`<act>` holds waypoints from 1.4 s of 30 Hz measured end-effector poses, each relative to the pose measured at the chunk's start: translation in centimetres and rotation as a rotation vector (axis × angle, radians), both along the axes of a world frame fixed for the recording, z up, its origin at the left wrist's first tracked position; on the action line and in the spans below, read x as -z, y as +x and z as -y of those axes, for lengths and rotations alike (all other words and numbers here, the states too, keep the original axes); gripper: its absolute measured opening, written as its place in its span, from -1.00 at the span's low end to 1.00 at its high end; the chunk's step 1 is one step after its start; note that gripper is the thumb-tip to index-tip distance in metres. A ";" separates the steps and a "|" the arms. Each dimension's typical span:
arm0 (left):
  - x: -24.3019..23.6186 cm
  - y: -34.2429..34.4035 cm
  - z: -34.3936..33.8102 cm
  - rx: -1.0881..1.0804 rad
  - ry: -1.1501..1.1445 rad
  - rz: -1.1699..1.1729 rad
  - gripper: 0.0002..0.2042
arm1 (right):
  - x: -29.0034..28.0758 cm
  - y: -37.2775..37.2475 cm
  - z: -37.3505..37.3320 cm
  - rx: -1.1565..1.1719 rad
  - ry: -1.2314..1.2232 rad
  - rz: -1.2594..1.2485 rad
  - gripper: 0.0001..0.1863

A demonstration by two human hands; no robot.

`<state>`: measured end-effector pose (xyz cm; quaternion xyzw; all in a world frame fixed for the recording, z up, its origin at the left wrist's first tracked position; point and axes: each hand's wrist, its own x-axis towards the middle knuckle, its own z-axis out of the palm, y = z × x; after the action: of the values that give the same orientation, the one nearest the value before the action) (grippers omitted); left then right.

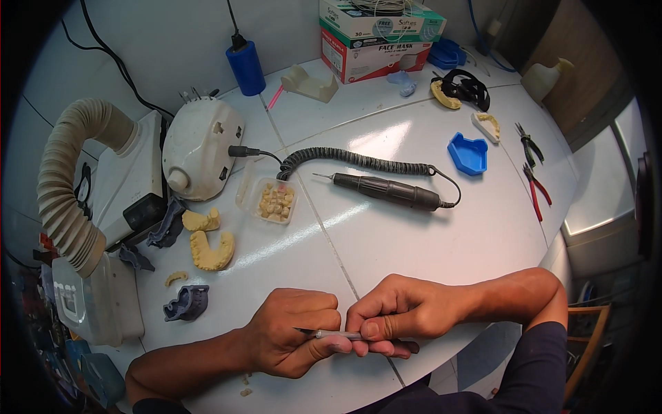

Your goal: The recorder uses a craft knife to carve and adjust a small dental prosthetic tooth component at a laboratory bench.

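Near the table's front edge my two hands meet around a slim silver craft knife [338, 335], its dark pointed blade turned to the left. My right hand [407, 310] pinches the handle between thumb and fingers. My left hand [293, 331] is closed, fingers curled, with its thumb along the front end of the knife just below the blade. Whether anything else lies inside the left fist is hidden. Left of that hand sit a grey dental model piece [186, 303], a small yellowish strip of teeth [176, 277] and a cream horseshoe-shaped plaster cast [212, 251].
A black rotary handpiece [386, 190] with coiled cord lies mid-table, beside a clear box of small tooth-like pieces [277, 201]. At left stand a white control unit [200, 148] and a ribbed hose [65, 186]. Red-handled pliers [535, 193] and a blue tray [467, 154] lie right.
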<state>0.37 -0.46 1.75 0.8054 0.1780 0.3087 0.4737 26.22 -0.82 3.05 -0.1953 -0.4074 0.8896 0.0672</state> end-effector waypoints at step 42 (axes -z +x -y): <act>0.5 0.0 0.1 -0.121 0.169 0.019 -0.61 | 0.3 -0.6 0.5 0.198 0.451 0.071 -0.63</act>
<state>0.40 -0.53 1.30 0.8273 0.1952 0.3582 0.3863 25.63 -1.29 2.76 -0.2453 -0.5766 0.7579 0.1815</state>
